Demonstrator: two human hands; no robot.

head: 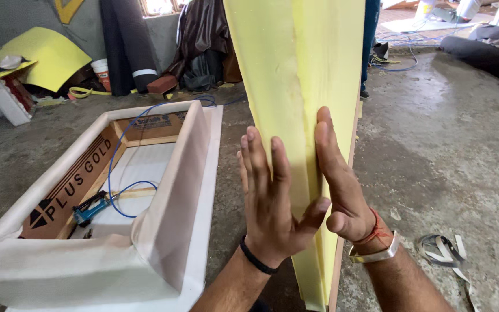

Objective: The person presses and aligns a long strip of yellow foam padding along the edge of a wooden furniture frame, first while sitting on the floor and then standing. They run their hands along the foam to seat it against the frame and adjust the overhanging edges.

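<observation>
- Head view: a tall yellow foam sheet stands upright in the middle of the scene, glued or laid against a thin wooden board whose edge shows along its right side; both rest on the concrete floor.
- The left hand lies flat on the near face of the foam, fingers straight and slightly spread, pinching nothing; a black band sits at the wrist.
- The right hand presses edge-on against the foam's right margin, fingers held together and pointing up, thumb tucked toward the left palm; it wears a metal bracelet and red thread.
- To the left, a wooden frame wrapped in pale fabric lies on the floor, with a blue pneumatic stapler and its thin blue hose inside.
- At the far left lie a curled yellow sheet and dark fabric rolls; strap scraps lie near right.
- As I see it, uneven pressing could leave the foam wrinkled or off the board's edge, and the tall panel could tip if either hand lets go.
</observation>
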